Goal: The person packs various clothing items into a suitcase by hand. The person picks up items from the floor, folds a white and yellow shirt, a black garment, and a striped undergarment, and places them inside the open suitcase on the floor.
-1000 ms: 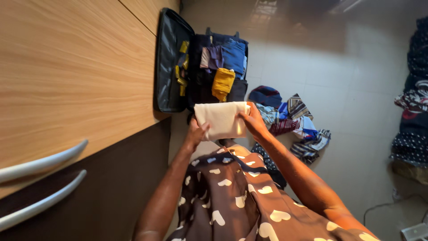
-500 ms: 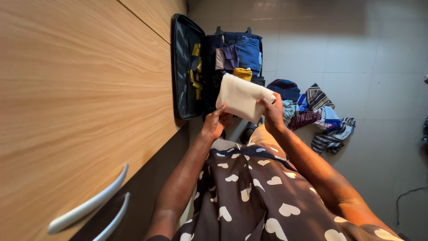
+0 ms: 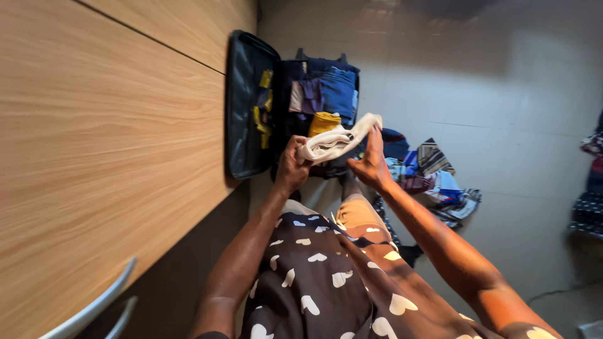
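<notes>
I hold a folded cream-white garment (image 3: 336, 141) between both hands, in front of an open dark suitcase (image 3: 245, 107). My left hand (image 3: 292, 166) grips its lower left end. My right hand (image 3: 372, 162) presses flat against its right side, fingers pointing up. The garment is tilted, seen nearly edge-on. Inside the suitcase lie folded clothes: a blue piece (image 3: 339, 91), a purple one (image 3: 311, 95) and a yellow one (image 3: 323, 122).
A wooden wardrobe front (image 3: 113, 138) with grey handles (image 3: 94, 307) fills the left side. A pile of loose clothes (image 3: 433, 179) lies on the tiled floor right of the suitcase. More dark clothing (image 3: 590, 188) sits at the far right edge. My brown heart-patterned garment (image 3: 314, 282) covers my lap.
The cream garment has been folded from a flat face-on square into a narrower bundle seen nearly edge-on. The view has shifted left, towards the wardrobe.
</notes>
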